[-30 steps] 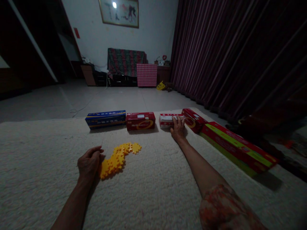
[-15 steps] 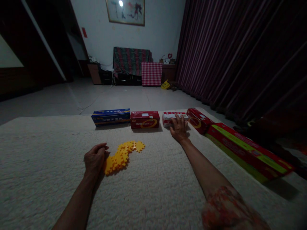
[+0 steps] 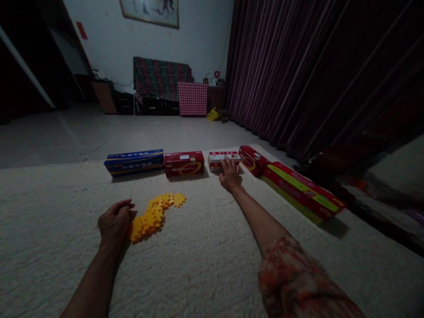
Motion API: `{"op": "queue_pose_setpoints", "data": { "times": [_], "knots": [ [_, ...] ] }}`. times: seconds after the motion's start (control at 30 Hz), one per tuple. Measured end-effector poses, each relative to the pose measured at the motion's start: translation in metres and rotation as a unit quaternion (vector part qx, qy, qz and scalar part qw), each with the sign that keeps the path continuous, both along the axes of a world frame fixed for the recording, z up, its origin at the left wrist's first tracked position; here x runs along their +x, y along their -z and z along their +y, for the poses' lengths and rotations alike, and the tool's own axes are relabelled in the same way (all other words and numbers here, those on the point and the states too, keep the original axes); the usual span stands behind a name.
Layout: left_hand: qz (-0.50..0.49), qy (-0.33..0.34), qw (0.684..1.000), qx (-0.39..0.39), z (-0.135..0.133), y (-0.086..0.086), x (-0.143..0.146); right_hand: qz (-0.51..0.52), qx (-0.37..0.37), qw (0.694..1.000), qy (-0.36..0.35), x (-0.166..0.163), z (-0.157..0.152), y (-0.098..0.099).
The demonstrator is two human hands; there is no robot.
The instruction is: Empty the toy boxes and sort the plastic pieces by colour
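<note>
My right hand (image 3: 229,174) reaches forward with spread fingers lying against the front and top of a small white and red box (image 3: 214,164). Left of that box stands a dark red box (image 3: 184,167), with a gap between them. On the cream quilted mat, my left hand (image 3: 114,222) rests on its side with the fingers curled in. What the curled fingers hold, if anything, is hidden. Right beside it lies a winding heap of yellow interlocking plastic pieces (image 3: 145,224), like snowflake-edged building tiles.
A long blue box (image 3: 134,164) stands at the left end of the row. At the right, another red box (image 3: 253,160) and a long red and green box (image 3: 301,190) run diagonally along the mat (image 3: 198,265). Purple curtains (image 3: 265,66) hang behind.
The view has turned to the right, so everything appears shifted left. My right hand stays on the white and red box, and my left hand stays beside the yellow pieces.
</note>
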State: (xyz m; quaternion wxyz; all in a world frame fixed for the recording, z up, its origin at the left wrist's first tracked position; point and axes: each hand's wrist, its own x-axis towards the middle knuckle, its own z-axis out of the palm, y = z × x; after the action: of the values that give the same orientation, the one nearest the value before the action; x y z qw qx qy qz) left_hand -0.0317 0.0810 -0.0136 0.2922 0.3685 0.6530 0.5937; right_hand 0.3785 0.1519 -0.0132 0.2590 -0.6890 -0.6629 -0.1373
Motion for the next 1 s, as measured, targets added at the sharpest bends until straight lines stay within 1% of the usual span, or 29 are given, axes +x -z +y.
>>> {"op": "queue_pose_setpoints", "data": {
  "times": [0.13,0.17,0.23,0.3,0.37,0.43,0.53,0.63,0.73,0.8,0.9,1.0],
  "knots": [
    [-0.013,0.009,1.000,0.008,0.003,0.003,-0.001,0.004,0.031,0.999,-0.020,-0.012,0.000,-0.010],
    [-0.017,0.009,1.000,0.010,0.004,0.004,-0.001,0.001,0.043,0.998,-0.038,-0.019,0.002,-0.014],
    [-0.019,0.006,1.000,0.015,0.005,0.004,-0.001,-0.008,0.058,0.993,-0.098,-0.038,0.007,-0.021],
    [-0.020,0.005,1.000,0.016,0.005,0.004,0.000,-0.017,0.056,0.985,-0.160,-0.062,0.014,-0.027],
    [-0.024,0.009,1.000,0.015,0.005,0.004,0.001,-0.018,0.039,0.980,-0.193,-0.085,0.020,-0.031],
    [-0.024,0.014,0.999,0.016,0.005,0.005,0.000,-0.012,0.019,0.982,-0.189,-0.103,0.026,-0.033],
    [-0.010,0.020,1.000,0.021,0.007,0.009,-0.001,-0.011,-0.021,0.986,-0.166,-0.118,0.036,-0.040],
    [-0.013,0.024,0.999,0.027,0.008,0.011,-0.001,-0.029,-0.104,0.981,-0.159,-0.123,0.051,-0.058],
    [-0.026,0.028,0.999,0.035,0.007,0.009,0.001,-0.063,-0.193,0.965,-0.166,-0.125,0.073,-0.081],
    [-0.030,0.025,0.999,0.037,0.007,0.008,0.002,-0.086,-0.233,0.956,-0.156,-0.126,0.088,-0.092],
    [-0.035,0.022,0.998,0.036,0.007,0.007,0.003,-0.114,-0.258,0.948,-0.146,-0.127,0.102,-0.097],
    [-0.030,0.024,0.999,0.036,0.008,0.009,0.003,-0.111,-0.247,0.953,-0.137,-0.126,0.102,-0.095]
  ]
}}
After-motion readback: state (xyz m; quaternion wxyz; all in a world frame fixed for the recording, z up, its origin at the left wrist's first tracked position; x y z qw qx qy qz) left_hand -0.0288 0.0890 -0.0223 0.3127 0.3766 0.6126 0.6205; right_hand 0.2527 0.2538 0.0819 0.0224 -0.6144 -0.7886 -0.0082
